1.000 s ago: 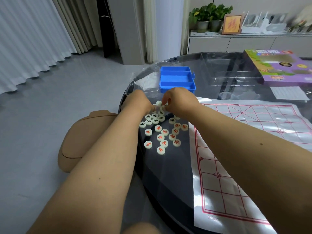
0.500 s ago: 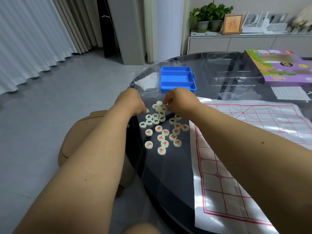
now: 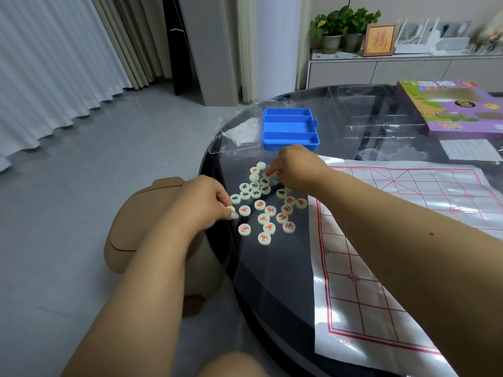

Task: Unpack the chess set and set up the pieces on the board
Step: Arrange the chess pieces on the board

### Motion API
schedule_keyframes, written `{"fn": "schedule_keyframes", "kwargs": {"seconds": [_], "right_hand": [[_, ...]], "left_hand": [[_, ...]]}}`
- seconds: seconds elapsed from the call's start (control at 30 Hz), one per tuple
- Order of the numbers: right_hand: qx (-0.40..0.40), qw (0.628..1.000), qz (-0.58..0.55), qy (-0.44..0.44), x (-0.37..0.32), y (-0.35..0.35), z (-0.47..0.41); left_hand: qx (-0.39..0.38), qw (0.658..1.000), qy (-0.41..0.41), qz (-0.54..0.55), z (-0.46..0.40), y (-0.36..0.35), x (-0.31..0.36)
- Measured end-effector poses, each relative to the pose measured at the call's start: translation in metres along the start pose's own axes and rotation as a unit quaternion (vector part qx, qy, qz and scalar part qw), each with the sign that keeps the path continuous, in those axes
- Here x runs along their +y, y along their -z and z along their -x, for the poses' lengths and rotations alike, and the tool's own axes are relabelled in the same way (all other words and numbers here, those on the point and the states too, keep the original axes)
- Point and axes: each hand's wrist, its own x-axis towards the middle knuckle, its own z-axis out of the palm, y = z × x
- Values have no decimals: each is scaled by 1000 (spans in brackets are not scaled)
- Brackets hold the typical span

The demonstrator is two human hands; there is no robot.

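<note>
— While I am looking down through the head camera, both hands are working at the left edge of the round dark glass table (image 3: pixel 272 281). Where are the pieces sitting?

— I am seeing the small round cream chess discs (image 3: pixel 265 210) lying loose in a cluster on the glass, just left of the white plastic board sheet with red grid lines (image 3: pixel 394 254). None of them is lying on the sheet. Black-lettered discs are sitting at the far side of the cluster, red-lettered ones nearer.

— What is the left hand (image 3: pixel 204 204) doing?

— It is curling its fingers at the left fringe of the cluster, and I am seeing it pinching one cream disc (image 3: pixel 230 208) between thumb and fingertips, low against the glass.

— And the right hand (image 3: pixel 295 170)?

— It is reaching over the far part of the cluster with its fingers bent, and the fingertips are gripping one disc at the far side of the cluster (image 3: pixel 267 174), right beside the other far discs.

— Anything else on the table?

— An open blue plastic case with compartments (image 3: pixel 290 126) is standing just beyond the right hand, a clear plastic wrapper (image 3: pixel 236 131) is lying at its left, and a purple cardboard game box (image 3: pixel 457 107) is resting far right. A tan rounded stool (image 3: pixel 141 221) is standing on the floor under the left forearm.
</note>
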Motion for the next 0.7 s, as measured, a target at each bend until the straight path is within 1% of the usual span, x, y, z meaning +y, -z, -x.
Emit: {"fn": "schedule_keyframes", "kwargs": {"seconds": [0.13,0.27,0.33,0.43,0.53,0.6,0.7], "right_hand": [[-14,999,25,19,6,5,9],[-26,999,6,20,9,11,21],[-31,999,8,31,9,12,26],[-39,998,11,46,8,11,32],[-45,997,2,55,5,14,34],[-12,999,-32,22,8,22,32],[63,989,-95,-97,22,35,22]], "left_hand": [[1,1000,-10,14,4,0,1],[75,996,-32,24,-7,1,1],[100,994,-33,28,-20,-1,4],[121,990,-52,45,-46,-5,14],[119,991,-39,40,-78,-8,26],[100,995,-10,21,-96,-10,36],[52,996,32,-61,-110,-11,49]]}}
